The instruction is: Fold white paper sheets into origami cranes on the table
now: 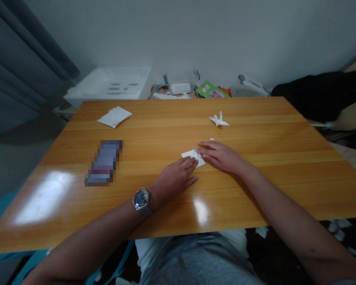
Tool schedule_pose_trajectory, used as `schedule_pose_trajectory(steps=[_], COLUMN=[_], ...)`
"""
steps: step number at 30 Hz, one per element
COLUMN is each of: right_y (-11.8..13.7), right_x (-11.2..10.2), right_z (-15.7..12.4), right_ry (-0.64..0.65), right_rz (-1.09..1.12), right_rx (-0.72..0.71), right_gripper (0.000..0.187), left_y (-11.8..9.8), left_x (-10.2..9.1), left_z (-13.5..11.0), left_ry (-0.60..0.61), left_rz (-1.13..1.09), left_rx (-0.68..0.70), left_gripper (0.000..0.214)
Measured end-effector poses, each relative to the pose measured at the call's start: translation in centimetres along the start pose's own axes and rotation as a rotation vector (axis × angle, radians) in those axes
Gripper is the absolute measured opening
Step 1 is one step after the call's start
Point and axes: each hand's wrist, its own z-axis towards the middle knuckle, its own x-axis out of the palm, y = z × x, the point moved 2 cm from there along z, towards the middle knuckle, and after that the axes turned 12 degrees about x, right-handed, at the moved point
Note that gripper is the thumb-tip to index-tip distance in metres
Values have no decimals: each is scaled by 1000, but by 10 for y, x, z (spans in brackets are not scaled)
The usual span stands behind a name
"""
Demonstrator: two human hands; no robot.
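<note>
- Two hands meet on a small folded white paper piece (192, 155), which lies flat near the middle of the glossy wooden table (255, 190).
- The left hand (178, 176), with a metal wristwatch (141, 200) at the wrist, rests nearly straight fingers on the paper's near-left edge, pinching nothing.
- The right hand (221, 156) lies flat, fingers extended, pressing the right edge.
- Farther off sits a white paper crane (218, 119); at far left, a stack of squarish sheets (114, 116).

Dim, soft room light; glare patches on table (255, 186); warped edges.
</note>
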Motion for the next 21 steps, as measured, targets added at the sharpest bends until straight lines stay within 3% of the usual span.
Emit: schedule_pose_trajectory(steps=[9,21], right_y=[-1,-2], right_x=[-1,4], right_z=[-1,5], right_ry=[36,8], right_rz=[-56,-115], right_rx=[-53,21], right_gripper=[37,39], left_y=[2,5], left_x=[2,2], left_z=[0,-3], left_ry=[25,27], left_rz=[7,-16], left_rx=[33,42], left_gripper=[52,51])
